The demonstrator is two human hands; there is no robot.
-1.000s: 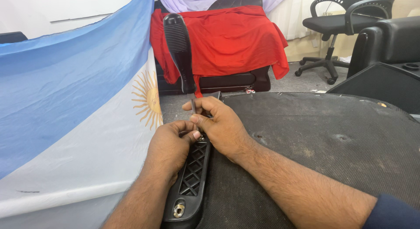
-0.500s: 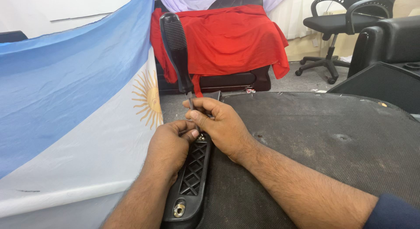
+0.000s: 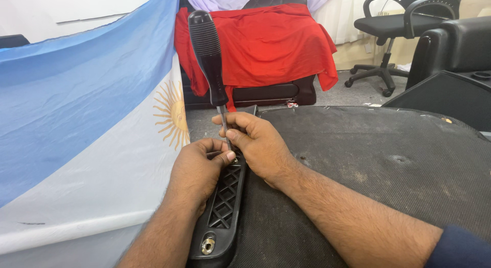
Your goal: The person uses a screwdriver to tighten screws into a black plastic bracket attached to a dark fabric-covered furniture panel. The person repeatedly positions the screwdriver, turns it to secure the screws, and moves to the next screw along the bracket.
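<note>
The person's right hand (image 3: 258,142) is closed around the thin metal shaft of a screwdriver (image 3: 208,63), low down near its tip. The left hand (image 3: 197,168) pinches the same spot with thumb and finger. The tool stands upright on a black plastic grid part (image 3: 222,209) lying on the dark mat (image 3: 378,160). Nobody holds the handle, so the tip could slip off and poke a finger.

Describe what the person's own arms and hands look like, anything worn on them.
Both hands are bare: no gloves, rings or watch show on the left hand or the right hand. Both forearms are uncovered and hairy. The right arm ends in the edge of a dark navy blue sleeve at the frame's lower corner; no sleeve shows on the left arm.
</note>
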